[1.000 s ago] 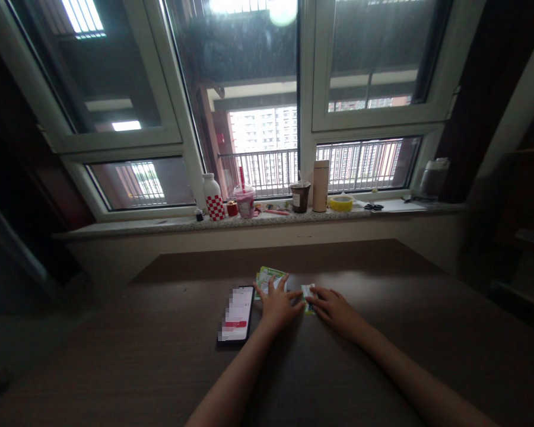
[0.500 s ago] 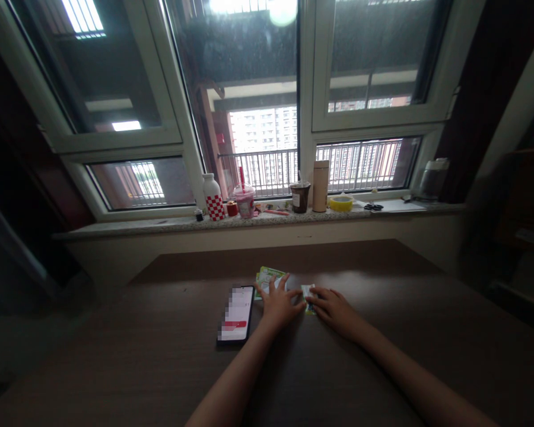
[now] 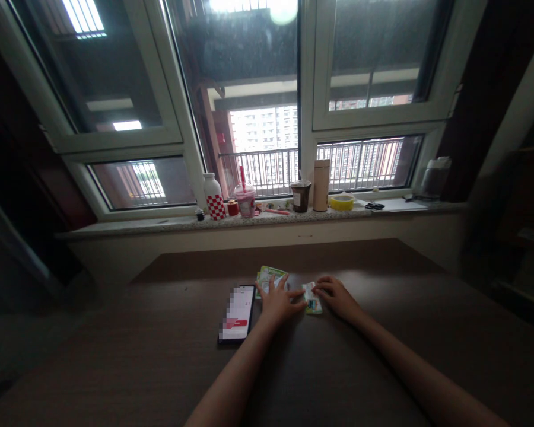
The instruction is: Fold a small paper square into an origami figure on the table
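Note:
My left hand [image 3: 276, 301] rests on the brown table with its fingers spread. Its fingertips lie over green-and-white printed cards [image 3: 270, 273], which overlap and are partly covered. The thumb reaches the left edge of a smaller green-and-white printed card [image 3: 313, 305]. My right hand [image 3: 337, 298] has its fingers drawn together at this card's upper right edge, pinching it. The card lies flat or nearly so; its print is too small to read. Left of my left hand is a phone [image 3: 237, 314] with a lit screen.
Along the windowsill [image 3: 178, 224] stand a red-checked white bottle [image 3: 214, 198], a pink drink cup [image 3: 245, 200], a dark cup [image 3: 300, 197] and a tan flask [image 3: 321, 185]. Yellow tape [image 3: 342, 203] and scissors [image 3: 374, 206] lie farther right. The table [image 3: 160, 367] extends to both sides.
My right hand has shifted slightly up and right, its fingers now gathered at the small card's edge, so more of the card shows. My left hand has barely moved.

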### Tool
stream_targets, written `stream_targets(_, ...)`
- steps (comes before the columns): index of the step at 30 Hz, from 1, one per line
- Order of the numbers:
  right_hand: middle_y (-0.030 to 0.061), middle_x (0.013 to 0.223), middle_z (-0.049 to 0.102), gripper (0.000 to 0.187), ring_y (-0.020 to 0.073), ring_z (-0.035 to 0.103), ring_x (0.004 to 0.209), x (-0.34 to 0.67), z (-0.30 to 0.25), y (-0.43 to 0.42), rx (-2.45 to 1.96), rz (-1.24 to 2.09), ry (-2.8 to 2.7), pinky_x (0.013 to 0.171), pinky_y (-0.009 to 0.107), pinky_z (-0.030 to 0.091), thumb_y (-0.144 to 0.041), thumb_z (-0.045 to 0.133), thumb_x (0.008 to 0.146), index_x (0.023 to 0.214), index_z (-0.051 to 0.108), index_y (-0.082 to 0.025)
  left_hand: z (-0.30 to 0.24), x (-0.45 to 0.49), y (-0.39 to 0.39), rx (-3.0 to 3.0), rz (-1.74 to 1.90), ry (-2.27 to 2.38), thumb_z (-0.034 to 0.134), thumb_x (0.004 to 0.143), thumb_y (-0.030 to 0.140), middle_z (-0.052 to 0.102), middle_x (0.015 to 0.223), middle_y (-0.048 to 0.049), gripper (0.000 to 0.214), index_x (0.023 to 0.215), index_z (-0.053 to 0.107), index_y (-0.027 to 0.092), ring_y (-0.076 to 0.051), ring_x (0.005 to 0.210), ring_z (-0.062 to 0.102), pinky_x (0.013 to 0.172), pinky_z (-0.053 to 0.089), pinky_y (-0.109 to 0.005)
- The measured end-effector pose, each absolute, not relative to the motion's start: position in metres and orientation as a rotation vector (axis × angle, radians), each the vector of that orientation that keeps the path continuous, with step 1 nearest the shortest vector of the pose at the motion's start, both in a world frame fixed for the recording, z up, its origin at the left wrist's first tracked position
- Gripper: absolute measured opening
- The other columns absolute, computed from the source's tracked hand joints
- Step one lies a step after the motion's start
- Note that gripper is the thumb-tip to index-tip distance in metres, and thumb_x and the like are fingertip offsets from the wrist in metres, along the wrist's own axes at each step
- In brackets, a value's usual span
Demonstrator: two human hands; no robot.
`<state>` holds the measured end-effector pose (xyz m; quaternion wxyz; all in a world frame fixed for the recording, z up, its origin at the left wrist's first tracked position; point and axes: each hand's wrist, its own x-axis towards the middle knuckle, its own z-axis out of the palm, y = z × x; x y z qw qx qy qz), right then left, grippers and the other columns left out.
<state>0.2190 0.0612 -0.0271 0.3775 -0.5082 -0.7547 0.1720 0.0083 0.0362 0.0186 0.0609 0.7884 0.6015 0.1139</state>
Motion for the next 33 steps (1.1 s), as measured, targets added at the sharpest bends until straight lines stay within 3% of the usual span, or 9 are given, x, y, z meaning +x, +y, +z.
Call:
stream_targets(20, 0.0076, 0.098, 0.061, 0.013, 0.0226, 0.055, 0.099, 0.216, -0.033, 0.060, -1.388, 0.352, -1.872, 0.094, 0.036, 0.040, -0.028, 0.064, 0.078, 0.082, 0.075, -0.023, 0.020, 0.008, 0.036, 2.393, 0.280, 1.841, 0.045, 0.076, 0.077, 0.029, 0.156, 0.0062, 0.047, 0.118, 0.057, 0.059, -0.043, 0.143, 0.011, 0.099, -0.008, -0.079)
stream_targets(33, 0.0099, 0.117, 0.058, 0.025, 0.0265, 0.051, 0.113, 0.226, -0.022, 0.049, -1.459, 0.331, -2.077, 0.101, 0.040, 0.039, -0.032, 0.063, 0.081, 0.102, 0.074, -0.026, 0.020, 0.009, 0.036, 2.377, 0.304, 1.850, 0.044, 0.076, 0.076, 0.031, 0.155, 0.0072, 0.048, 0.118, 0.057, 0.058, -0.043, 0.143, 0.012, 0.100, -0.009, -0.078)
